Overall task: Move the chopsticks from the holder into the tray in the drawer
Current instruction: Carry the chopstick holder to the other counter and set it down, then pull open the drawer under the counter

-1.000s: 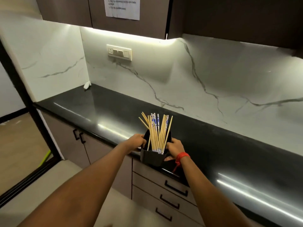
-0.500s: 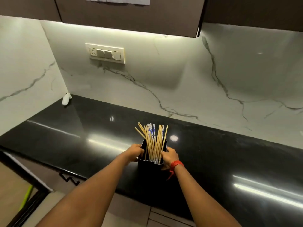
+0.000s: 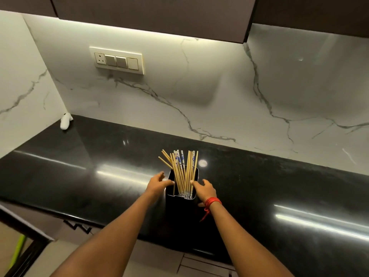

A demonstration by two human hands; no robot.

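Note:
A black square holder (image 3: 180,204) stands on the black countertop (image 3: 99,176) near its front edge. A bundle of chopsticks (image 3: 182,172) stands in it, mostly plain wood and a few white with blue patterns, fanned out to the upper left. My left hand (image 3: 158,184) is at the holder's left rim, fingers spread and fingertips touching the edge. On the right side is my right hand (image 3: 204,190), a red thread on its wrist, with fingers apart and tips by the chopsticks. Neither hand grips anything. Closed drawer fronts (image 3: 201,264) show below the counter; no tray is visible.
A white marble backsplash with a switch plate (image 3: 116,60) rises behind the counter. A small white object (image 3: 65,120) lies in the far left corner. Dark wall cabinets (image 3: 149,15) hang overhead. A cabinet handle (image 3: 77,227) shows under the counter's left edge.
The holder has been carried from the counter's front edge a little further in and set down. Both hands have loosened from its sides and spread their fingers. The view has moved closer.

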